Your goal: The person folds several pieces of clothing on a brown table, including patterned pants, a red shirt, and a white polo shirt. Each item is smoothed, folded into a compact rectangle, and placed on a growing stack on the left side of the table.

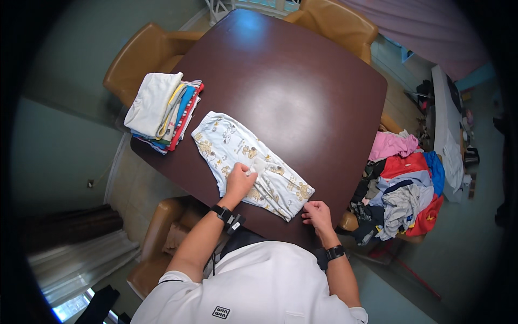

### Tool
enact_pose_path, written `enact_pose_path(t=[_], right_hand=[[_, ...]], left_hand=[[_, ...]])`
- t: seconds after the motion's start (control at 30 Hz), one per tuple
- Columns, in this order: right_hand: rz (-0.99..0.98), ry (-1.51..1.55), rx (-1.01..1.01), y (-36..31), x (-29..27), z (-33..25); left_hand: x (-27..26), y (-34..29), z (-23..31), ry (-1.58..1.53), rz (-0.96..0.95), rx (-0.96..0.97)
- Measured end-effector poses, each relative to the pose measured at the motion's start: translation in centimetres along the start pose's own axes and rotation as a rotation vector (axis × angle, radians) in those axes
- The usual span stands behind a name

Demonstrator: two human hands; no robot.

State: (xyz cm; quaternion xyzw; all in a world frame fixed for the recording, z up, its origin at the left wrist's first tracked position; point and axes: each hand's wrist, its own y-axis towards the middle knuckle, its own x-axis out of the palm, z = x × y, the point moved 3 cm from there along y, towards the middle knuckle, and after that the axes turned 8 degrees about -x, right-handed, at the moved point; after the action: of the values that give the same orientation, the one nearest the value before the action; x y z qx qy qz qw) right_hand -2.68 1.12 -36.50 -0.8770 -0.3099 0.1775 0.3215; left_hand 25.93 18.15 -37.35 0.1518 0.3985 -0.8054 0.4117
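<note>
A pair of pale printed pants (232, 141) with brown and grey animal figures lies folded lengthwise across the near side of the table, its waistband toward the far left. My left hand (240, 183) is closed over the middle of the pants, pinching a raised bit of whitish cloth between thumb and fingers. At the leg-hem end, my right hand (319, 216) rests by the near right corner, fingers bent and slightly apart, with nothing visible in them. Its fingertips are at the hem's edge; whether they touch it I cannot tell.
The dark brown table (280, 70) has rounded corners. A stack of folded clothes (156, 105) stands at its left edge. To the right, a heap of loose clothes (402, 186) covers a chair. Tan chairs (137, 59) surround the table, one close by my left arm.
</note>
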Motion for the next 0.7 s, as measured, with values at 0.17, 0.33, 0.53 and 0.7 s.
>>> enact_pose_path(t=[0.17,0.33,0.53,0.7], right_hand=[[-0.016,-0.087,-0.034,0.5,1.7,-0.5],[-0.074,-0.097,-0.008,0.9,3.1,-0.3],[-0.194,0.245,-0.004,-1.9,2.3,-4.2],[-0.235,0.449,-0.117,-6.8,-0.1,-8.0]], left_hand=[[-1.1,-2.8,2.3,0.294,0.145,0.478],[1.1,-5.4,2.0,0.416,-0.07,0.855],[1.5,-5.9,1.9,0.544,-0.345,0.814],[4.0,-8.7,2.5,0.302,-0.582,0.906]])
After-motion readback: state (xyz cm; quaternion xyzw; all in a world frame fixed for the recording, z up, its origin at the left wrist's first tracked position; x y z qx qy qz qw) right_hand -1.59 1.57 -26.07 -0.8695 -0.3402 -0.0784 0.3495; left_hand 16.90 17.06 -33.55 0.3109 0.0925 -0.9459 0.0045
